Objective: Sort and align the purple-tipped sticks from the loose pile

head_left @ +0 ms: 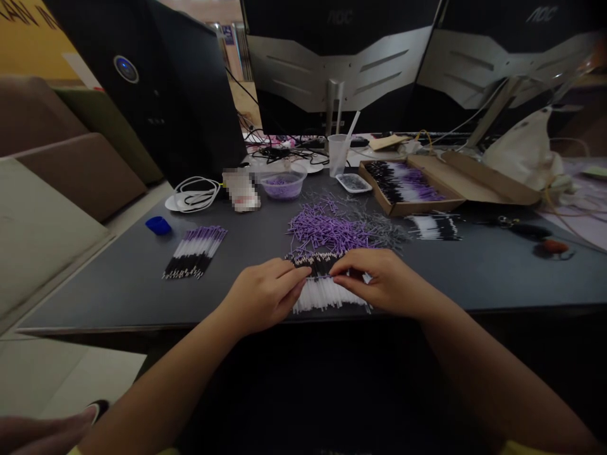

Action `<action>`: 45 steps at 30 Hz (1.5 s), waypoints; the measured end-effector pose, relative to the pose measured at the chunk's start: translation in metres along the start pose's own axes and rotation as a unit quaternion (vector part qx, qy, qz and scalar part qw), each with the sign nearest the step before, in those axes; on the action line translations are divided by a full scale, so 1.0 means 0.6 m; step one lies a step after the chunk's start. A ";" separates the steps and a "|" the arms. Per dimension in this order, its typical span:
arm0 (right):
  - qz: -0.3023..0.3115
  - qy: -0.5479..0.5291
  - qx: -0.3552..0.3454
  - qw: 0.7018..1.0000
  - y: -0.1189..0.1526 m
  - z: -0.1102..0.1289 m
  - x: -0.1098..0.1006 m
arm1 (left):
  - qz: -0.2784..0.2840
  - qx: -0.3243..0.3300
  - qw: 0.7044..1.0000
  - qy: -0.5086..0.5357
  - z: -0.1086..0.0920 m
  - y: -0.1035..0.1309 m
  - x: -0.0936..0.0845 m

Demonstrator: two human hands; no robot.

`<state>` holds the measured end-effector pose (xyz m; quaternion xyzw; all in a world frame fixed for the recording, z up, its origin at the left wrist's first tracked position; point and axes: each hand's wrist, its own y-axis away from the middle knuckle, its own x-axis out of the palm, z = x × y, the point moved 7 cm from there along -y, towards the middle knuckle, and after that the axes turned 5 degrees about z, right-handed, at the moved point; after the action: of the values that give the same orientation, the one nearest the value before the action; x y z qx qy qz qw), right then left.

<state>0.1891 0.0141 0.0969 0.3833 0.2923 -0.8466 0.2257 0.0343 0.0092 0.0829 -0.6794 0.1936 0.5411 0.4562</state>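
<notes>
My left hand is closed, with its thumb and fingertips pinched over the left part of a row of black-and-white pen-like tubes. The tubes lie side by side near the table's front edge, black ends away from me with small pale tips. From the right, my right hand pinches at the same row, and a thin purple stick seems to lie at its fingertips. What the left fingertips hold is hidden. Just beyond the hands spreads a heap of short purple sticks, with grey thin pieces to its right.
Finished-looking purple, white and black tubes lie at left, near a blue cap. Behind are a plastic bowl, a cup with a straw, a small tray and a cardboard box of tubes. Monitors stand beyond.
</notes>
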 end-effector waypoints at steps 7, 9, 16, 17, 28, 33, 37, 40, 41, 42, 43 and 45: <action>0.008 -0.005 -0.004 1.000 0.001 0.001 0.002 | -0.003 0.004 1.000 -0.014 -0.002 0.001 0.000; 0.013 -0.009 -0.001 1.000 0.001 0.001 0.003 | -0.005 0.007 1.000 -0.017 -0.004 0.002 0.000; 0.026 -0.014 -0.007 1.000 0.001 0.004 0.005 | -0.001 0.015 0.999 -0.046 -0.011 0.002 -0.002; 0.027 -0.014 -0.008 1.000 0.001 0.004 0.006 | 0.003 0.015 0.999 -0.050 -0.012 0.002 -0.002; 0.026 0.006 -0.025 0.999 0.003 0.010 0.008 | 0.016 0.015 0.997 -0.071 -0.016 0.001 -0.001; 0.038 -0.006 0.003 0.999 0.004 0.011 0.011 | 0.038 0.022 0.994 -0.102 -0.019 0.002 0.007; 0.046 -0.041 0.014 0.998 0.006 0.011 0.011 | 0.043 0.033 0.994 -0.100 -0.020 0.002 0.009; 0.052 -0.078 0.020 0.995 0.007 0.008 0.012 | 0.045 0.053 0.994 -0.081 -0.022 0.002 0.009; 0.056 -0.090 0.023 0.994 0.007 0.006 0.013 | 0.046 0.059 0.994 -0.076 -0.022 0.003 0.009; 0.060 -0.101 0.028 0.993 0.007 0.004 0.015 | 0.047 0.063 0.994 -0.074 -0.022 0.003 0.009; 0.065 -0.111 0.033 0.991 0.007 0.002 0.017 | 0.049 0.067 0.994 -0.073 -0.023 0.004 0.010; 0.076 -0.128 0.045 0.988 0.007 0.000 0.023 | 0.059 0.068 0.993 -0.071 -0.023 0.005 0.013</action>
<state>0.1835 0.0091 0.0849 0.3025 0.1930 -0.8813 0.3074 0.0424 -0.0020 0.0747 -0.5939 0.2364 0.5995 0.4816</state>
